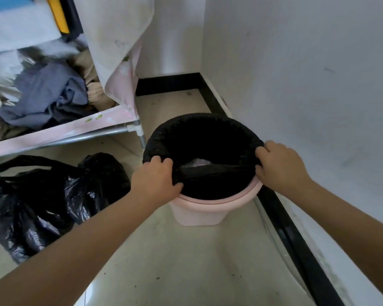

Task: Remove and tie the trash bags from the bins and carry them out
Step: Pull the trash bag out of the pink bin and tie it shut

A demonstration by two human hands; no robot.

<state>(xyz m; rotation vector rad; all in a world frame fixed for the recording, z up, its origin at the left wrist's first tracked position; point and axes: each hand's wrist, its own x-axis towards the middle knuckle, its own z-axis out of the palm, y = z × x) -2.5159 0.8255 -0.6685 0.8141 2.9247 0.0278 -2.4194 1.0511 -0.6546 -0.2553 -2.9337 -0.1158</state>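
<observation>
A round pink bin [197, 214] stands on the floor in the corner, lined with a black trash bag [199, 131] folded over its rim. My left hand [156, 181] grips the bag's edge on the near left side of the rim. My right hand [279, 165] grips the bag's edge on the right side. The near edge of the bag is pulled off the rim and stretched between my hands, so the pink rim shows below. Some pale rubbish lies inside the bag. A second, filled black trash bag [51, 197] lies on the floor to the left.
A fabric wardrobe with a metal tube frame [111, 131] stands at the left, with crumpled clothes [49, 96] inside. White walls [307, 74] with a black skirting board [283, 228] close the corner behind and right of the bin. The floor [186, 261] is beige tile.
</observation>
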